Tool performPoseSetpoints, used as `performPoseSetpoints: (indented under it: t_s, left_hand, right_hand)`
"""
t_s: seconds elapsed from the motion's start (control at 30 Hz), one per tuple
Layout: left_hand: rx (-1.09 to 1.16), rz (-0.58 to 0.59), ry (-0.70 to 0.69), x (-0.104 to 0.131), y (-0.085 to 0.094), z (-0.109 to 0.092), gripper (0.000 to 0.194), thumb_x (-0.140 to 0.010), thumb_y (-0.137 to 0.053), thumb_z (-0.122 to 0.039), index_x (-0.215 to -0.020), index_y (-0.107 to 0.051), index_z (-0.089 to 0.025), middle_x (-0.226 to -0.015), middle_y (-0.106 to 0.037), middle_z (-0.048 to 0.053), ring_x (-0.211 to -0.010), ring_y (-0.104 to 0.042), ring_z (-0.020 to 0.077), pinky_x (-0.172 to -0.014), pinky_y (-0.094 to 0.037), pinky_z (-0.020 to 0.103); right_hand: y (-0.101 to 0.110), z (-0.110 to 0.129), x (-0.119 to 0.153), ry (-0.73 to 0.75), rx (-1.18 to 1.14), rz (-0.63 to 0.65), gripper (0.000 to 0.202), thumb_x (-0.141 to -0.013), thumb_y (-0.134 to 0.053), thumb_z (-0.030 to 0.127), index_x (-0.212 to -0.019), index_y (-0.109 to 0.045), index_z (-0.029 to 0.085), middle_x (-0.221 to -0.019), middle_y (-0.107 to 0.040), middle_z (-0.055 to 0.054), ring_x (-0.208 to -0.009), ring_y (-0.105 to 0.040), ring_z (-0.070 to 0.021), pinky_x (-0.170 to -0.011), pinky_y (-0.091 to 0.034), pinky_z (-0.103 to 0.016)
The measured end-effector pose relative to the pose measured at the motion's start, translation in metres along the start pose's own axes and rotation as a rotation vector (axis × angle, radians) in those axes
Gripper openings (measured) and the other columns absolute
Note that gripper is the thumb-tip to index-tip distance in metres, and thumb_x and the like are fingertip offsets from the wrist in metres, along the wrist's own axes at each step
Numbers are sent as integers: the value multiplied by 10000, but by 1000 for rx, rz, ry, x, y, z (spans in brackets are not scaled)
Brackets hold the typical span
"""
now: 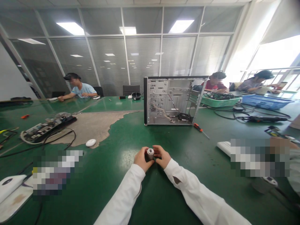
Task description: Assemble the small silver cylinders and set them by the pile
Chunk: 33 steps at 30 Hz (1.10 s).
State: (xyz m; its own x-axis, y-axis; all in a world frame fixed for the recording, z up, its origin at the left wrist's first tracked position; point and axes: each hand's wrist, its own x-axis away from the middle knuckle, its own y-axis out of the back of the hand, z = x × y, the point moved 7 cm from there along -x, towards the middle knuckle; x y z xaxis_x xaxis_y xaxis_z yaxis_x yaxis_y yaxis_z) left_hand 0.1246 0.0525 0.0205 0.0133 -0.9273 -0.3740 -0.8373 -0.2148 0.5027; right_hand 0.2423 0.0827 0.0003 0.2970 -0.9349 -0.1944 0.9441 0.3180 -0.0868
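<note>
Both of my hands meet over the green table (122, 187) around a small grey metal cylinder (150, 153) with a pale round top. My left hand (142, 160) has its fingers wrapped on the cylinder's left side. From the right, my right hand (163, 157) closes on the same cylinder, thumb near the other thumb. The cylinder stands upright; its lower part is partly hidden by my thumbs. Beyond my hands stands an open computer case (173, 100), its metal inside and loose wires showing.
An orange-handled screwdriver (198, 127) lies right of the case. A white round lid (91, 142) and a circuit assembly (49, 126) are on the left. Green (220, 102) and blue (266, 102) baskets stand at back right. Several people sit around; one person's hand is at right.
</note>
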Motion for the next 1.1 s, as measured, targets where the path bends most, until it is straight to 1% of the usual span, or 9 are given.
performPoseSetpoints:
  t_s: [0.1,0.17,0.33,0.4,0.47,0.57,0.67,0.93,1.1]
  left_hand:
    - [2,69,11,-3,4,3,549,-393,-676,-116,-906,-506,-213,-890,-572,35,-854,-512,217,-766,-363,362]
    - [57,113,40,-5,7,7,545,-418,-670,-137,-931,-500,-208,-881,-581,41,-848,-520,211,-755,-368,355]
    - [307,98,147,-9,14,16,353,-540,-560,-158,-889,-509,-174,-798,-609,43,-760,-555,178,-708,-394,331]
    - [460,66,180,-12,15,20,270,-546,-482,-125,-809,-532,-165,-733,-614,29,-724,-562,159,-688,-412,305]
    - [570,-16,244,-14,18,30,246,-521,-417,-110,-732,-534,-158,-676,-607,16,-662,-563,143,-611,-428,271]
    - [635,-190,332,-14,27,45,208,-460,-368,-98,-612,-499,-155,-570,-565,-11,-513,-527,113,-465,-399,222]
    - [643,-294,355,-13,35,52,167,-431,-361,-91,-543,-464,-161,-486,-504,-40,-413,-471,84,-403,-366,199]
    - [587,-346,358,-9,41,48,131,-448,-387,-97,-525,-474,-159,-473,-500,-39,-393,-466,78,-382,-371,196]
    - [621,-334,370,-10,38,54,160,-440,-368,-91,-536,-476,-159,-476,-503,-42,-398,-465,73,-389,-364,184]
  right_hand:
    - [11,-20,-10,-112,-154,-52,439,-422,-444,-54,-778,-530,188,-716,-580,14,-694,-544,-123,-681,-441,-303]
    - [17,-30,-15,-188,-241,-89,371,-406,-481,-47,-708,-534,161,-658,-587,10,-636,-552,-122,-646,-446,-304]
    - [21,-40,-20,-251,-320,-92,295,-403,-523,-7,-660,-542,138,-623,-601,-4,-592,-562,-124,-586,-454,-278]
    - [20,-41,-20,-258,-332,-81,278,-416,-525,6,-660,-547,136,-625,-606,-6,-590,-563,-122,-579,-457,-269]
    - [20,-42,-20,-261,-337,-76,270,-426,-530,11,-665,-552,135,-629,-610,-8,-588,-565,-120,-575,-458,-263]
    - [20,-42,-19,-262,-340,-78,268,-431,-553,21,-674,-553,134,-632,-611,-11,-586,-567,-122,-566,-456,-257]
    - [20,-41,-18,-261,-341,-86,258,-440,-586,49,-681,-552,137,-633,-609,-10,-576,-566,-120,-562,-454,-255]
    - [17,-38,-16,-245,-236,-94,254,-467,-621,116,-708,-548,148,-643,-600,3,-558,-556,-108,-550,-450,-246]
    - [15,-11,-8,-67,-45,-123,266,-550,-604,230,-808,-567,176,-749,-582,-21,-629,-535,-121,-503,-427,-231]
